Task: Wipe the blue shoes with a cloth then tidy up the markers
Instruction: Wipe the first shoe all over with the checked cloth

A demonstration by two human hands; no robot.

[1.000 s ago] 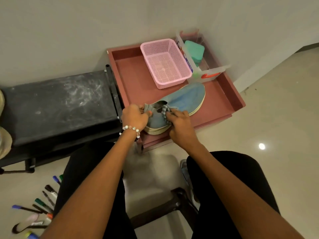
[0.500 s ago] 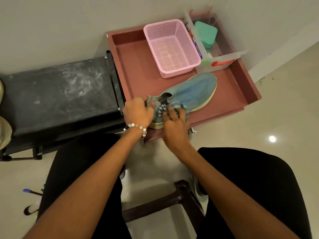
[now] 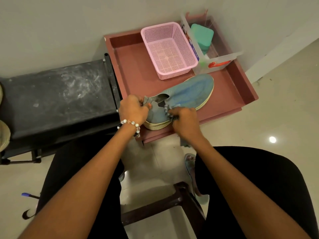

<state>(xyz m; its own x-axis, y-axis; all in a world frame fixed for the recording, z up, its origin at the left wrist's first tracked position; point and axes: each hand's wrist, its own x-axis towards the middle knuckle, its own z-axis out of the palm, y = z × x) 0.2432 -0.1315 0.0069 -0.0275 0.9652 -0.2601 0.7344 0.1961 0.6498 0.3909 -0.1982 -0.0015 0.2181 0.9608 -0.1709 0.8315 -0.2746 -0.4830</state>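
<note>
A blue slip-on shoe (image 3: 191, 94) with a cream sole lies on the reddish tray table (image 3: 131, 66), toe pointing to the far right. My left hand (image 3: 133, 109), with a bead bracelet at the wrist, grips the shoe's heel collar. My right hand (image 3: 185, 119) holds a grey cloth (image 3: 168, 112) bunched against the shoe's near side by the opening. A blue-capped marker (image 3: 28, 195) shows on the floor at the lower left; the other markers are out of view.
A pink mesh basket (image 3: 168, 49) and a clear plastic box (image 3: 215, 54) with a green block stand at the tray's far side. A black bench (image 3: 57, 95) adjoins the tray on the left. A dark stool (image 3: 172, 202) is between my knees, a sandalled foot (image 3: 191, 168) beside it.
My right hand has drawn the cloth back toward me along the shoe's near side. My left hand keeps its grip on the heel. The view has tilted slightly.
</note>
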